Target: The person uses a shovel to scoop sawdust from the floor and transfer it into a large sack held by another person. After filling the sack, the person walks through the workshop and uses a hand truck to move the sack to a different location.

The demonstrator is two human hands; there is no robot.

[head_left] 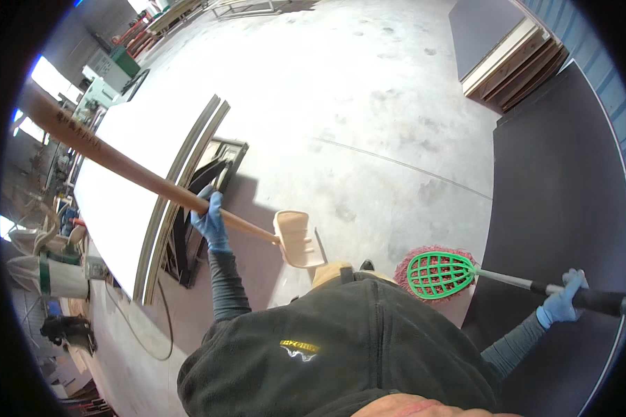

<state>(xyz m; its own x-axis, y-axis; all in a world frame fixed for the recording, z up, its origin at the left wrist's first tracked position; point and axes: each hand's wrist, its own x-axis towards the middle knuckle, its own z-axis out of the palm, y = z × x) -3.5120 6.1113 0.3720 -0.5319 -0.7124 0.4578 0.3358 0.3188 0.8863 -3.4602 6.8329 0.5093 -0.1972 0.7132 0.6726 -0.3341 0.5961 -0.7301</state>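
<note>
My gloved left hand [212, 221] is wrapped round the long wooden handle of a shovel [299, 240]. The handle slants up to the far left, and its pale beige scoop hangs low over the floor in front of me. In my gloved right hand [563, 300] is the pole of a mop [441, 275], gripped near its black end. Its head has a green open-grid frame with reddish fibres beneath, close to the floor right of my feet. The scoop and the mop head are apart, on either side of me.
White panels [139, 146] lie stacked on a dark frame [188, 243] at left. A large dark sheet [556, 208] stretches along the right, below a stack of boards [515, 62]. A cable [168, 333] curves over the concrete floor [389, 118]. Machinery [104, 80] stands farther left.
</note>
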